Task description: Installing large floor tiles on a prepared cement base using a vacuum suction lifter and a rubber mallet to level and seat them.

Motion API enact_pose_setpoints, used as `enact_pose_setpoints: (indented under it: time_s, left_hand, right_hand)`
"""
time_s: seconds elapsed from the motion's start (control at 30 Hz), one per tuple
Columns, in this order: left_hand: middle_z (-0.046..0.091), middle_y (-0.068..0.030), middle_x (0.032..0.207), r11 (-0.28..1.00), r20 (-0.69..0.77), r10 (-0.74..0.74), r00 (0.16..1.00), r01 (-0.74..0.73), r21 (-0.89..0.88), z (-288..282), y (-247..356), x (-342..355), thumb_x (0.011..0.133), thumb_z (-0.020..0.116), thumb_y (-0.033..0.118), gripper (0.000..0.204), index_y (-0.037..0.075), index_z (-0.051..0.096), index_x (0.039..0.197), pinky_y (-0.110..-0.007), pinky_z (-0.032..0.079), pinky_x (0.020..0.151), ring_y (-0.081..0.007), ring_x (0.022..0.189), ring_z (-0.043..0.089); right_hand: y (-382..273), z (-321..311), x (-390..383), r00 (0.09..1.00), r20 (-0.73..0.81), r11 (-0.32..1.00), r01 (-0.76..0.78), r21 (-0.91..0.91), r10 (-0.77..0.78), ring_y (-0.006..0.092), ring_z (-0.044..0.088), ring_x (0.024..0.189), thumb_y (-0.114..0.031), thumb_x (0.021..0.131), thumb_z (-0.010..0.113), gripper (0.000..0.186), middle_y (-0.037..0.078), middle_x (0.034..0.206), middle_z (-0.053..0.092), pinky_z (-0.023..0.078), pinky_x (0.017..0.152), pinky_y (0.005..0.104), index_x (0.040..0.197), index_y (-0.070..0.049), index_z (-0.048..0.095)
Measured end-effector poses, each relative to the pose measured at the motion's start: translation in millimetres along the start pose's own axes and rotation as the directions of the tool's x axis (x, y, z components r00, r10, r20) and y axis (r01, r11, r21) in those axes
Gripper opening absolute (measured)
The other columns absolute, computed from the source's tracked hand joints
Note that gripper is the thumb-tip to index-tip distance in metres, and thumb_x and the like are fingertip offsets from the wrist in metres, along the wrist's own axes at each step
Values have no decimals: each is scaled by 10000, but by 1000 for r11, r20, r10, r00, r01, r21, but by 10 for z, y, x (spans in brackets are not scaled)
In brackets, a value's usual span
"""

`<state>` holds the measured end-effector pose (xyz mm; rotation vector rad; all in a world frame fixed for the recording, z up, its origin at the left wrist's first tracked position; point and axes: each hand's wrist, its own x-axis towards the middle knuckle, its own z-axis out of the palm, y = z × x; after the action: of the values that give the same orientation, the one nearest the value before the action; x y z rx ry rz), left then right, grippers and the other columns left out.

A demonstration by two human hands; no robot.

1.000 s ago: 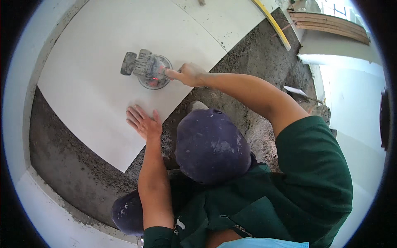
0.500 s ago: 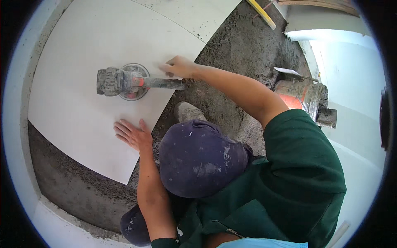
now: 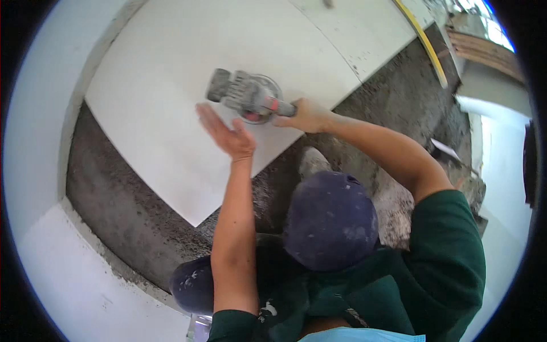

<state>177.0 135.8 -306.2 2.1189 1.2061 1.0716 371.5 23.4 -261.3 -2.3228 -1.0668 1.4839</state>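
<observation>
Head view: power tool (image 3: 246, 96) on white tile (image 3: 165, 108), likely heavy, rigid; best held by its handle (image 3: 286, 108), which fingers of right hand (image 3: 312, 117) wrap. Left hand (image 3: 232, 138) just beside, fingers extended, thumb apart.

Yellow bar (image 3: 424, 45) is lying at upper right, near end reaching out over the rough grey floor (image 3: 393, 94). Wooden boards (image 3: 484, 52) are sitting just right of it, bright light coming in behind. Flat pale-bladed tool (image 3: 445, 149) is resting lower on the right, near the pale right wall (image 3: 507, 154). Something grey and lumpy (image 3: 472, 191) is showing just below the tool; can't tell what. White left wall (image 3: 51, 74) is curving down that side. Pale purplish item (image 3: 200, 328) is peeking in at bottom, mostly hidden.
</observation>
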Motion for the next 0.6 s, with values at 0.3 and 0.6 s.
enact_pose_setpoints:
  time_s: [0.3,0.6]
  left_hand:
    - [692,-177,1217,980,2,-4,1000,4,-197,-63,370,390,771,823,473,703,17,631,1270,-546,411,1118,-395,1163,642]
    - [755,-103,995,975,1,-35,999,34,-219,-68,420,431,751,840,514,605,64,678,1121,-503,450,1089,-316,938,714]
  right_hand:
    - [-260,29,-196,981,-191,975,-69,-210,29,394,727,825,-584,781,730,633,254,810,713,556,780,473,877,42,738]
    - [-370,10,-158,988,-151,999,-30,-38,24,315,706,703,-456,806,758,487,188,723,699,527,693,467,857,27,732]
